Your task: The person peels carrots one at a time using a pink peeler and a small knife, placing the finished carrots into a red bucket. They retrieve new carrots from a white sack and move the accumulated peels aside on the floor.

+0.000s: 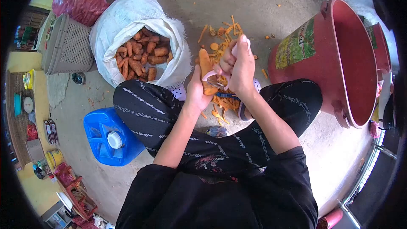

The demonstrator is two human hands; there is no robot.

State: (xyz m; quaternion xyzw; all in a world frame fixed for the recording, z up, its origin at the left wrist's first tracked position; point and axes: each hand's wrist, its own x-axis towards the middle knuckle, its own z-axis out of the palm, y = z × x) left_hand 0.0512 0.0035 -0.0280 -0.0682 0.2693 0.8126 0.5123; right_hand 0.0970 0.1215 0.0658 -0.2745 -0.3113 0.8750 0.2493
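Note:
My left hand (pixel 196 90) grips a thick, bright orange carrot (pixel 206 62) held upright between my knees. My right hand (pixel 241 65) is closed around a pale pink peeler (pixel 209 75), whose metal blade lies against the lower part of the carrot. Some of the peeler's handle is hidden by my fingers. Below and beyond both hands, orange peelings (pixel 227 103) and cut pieces are scattered on the floor between my feet.
A white sack (pixel 127 15) of unpeeled carrots (pixel 137 55) stands at the left front. A large red bin (pixel 292 65) leans at the right. Beside my left knee sits a blue jerrycan (pixel 101 144). A grey perforated basket (pixel 74 46) and red mesh bag (pixel 78 0) are farther left.

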